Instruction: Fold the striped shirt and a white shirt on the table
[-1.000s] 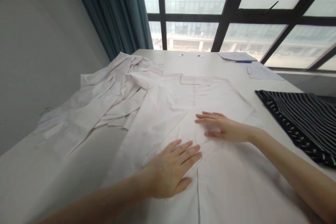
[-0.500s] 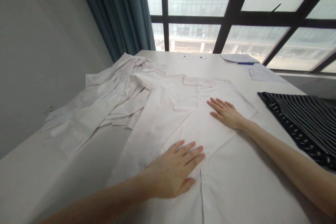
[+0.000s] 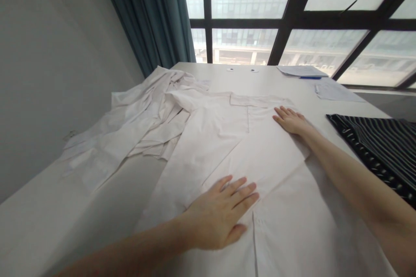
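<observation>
A white garment (image 3: 214, 151), which looks like a coat or shirt, lies spread out on the white table (image 3: 123, 199). Its folded band or collar edge is at the far end, and a long slit or seam runs toward me. My left hand (image 3: 224, 210) rests flat on the near middle of the cloth, fingers spread, palm down. Farther off and to the right, my right hand (image 3: 289, 120) lies flat on the garment near its upper right part, fingers stretched out. Neither hand grips anything.
A heap of crumpled white garments (image 3: 143, 117) lies at the left. Black striped cloth (image 3: 380, 143) is on the right side. Paper sheets (image 3: 339, 91) and a blue pen (image 3: 310, 78) lie at the back right, before the window. A dark teal curtain (image 3: 156, 17) hangs behind the table.
My right hand has slid away from me and to the right over the garment. My left hand stays in nearly the same place. The view has shifted slightly.
</observation>
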